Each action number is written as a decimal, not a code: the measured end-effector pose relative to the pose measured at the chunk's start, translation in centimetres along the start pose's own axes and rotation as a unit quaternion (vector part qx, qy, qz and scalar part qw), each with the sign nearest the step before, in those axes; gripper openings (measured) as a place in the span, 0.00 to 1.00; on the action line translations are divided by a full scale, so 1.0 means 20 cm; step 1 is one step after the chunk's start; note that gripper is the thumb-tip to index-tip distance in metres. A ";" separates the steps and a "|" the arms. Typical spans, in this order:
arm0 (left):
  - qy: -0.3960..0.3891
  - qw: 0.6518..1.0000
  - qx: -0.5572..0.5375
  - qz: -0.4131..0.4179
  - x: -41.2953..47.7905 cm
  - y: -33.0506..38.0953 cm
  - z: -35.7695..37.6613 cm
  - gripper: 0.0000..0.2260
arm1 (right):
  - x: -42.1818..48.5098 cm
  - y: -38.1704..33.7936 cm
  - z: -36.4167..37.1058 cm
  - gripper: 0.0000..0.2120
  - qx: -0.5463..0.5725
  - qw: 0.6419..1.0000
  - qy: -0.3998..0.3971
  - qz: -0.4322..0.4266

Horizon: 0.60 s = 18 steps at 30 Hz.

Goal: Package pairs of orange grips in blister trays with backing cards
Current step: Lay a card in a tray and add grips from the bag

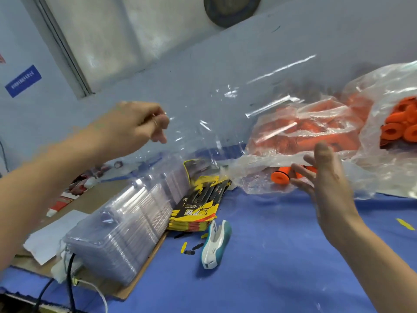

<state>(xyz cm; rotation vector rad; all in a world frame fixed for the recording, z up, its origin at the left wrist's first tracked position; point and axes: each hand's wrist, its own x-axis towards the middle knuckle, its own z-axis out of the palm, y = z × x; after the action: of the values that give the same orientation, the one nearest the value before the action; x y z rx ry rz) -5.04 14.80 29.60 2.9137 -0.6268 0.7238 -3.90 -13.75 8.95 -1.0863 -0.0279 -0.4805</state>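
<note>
My left hand [137, 125] is raised and pinches the edge of a large clear plastic bag [225, 105], lifting it over the table. My right hand [322, 175] hovers with its fingers spread under the bag's lower part, right beside a loose orange grip [281, 176]. Many orange grips [316, 129] lie inside the bag, and more orange grips [401, 123] show at the far right. A long stack of clear blister trays [126, 222] lies at the left. Next to it sits a pile of yellow and black backing cards [198, 208].
A white and teal stapler [215, 245] lies on the blue table cloth [270, 256] in front of the cards. Small black and yellow scraps [189, 248] lie near it. Cardboard, white paper and cables [70, 279] sit at the left edge.
</note>
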 end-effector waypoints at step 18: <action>-0.181 0.968 -0.172 -0.016 -0.08 0.46 1.47 0.14 | -0.05 -0.08 -0.40 0.36 -0.347 0.866 0.283 -0.222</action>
<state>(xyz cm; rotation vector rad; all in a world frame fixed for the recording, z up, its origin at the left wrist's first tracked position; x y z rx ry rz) 2.68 1.99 2.57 2.7296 -0.6537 0.0591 -7.12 -20.75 6.27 -1.6095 0.4564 -1.2836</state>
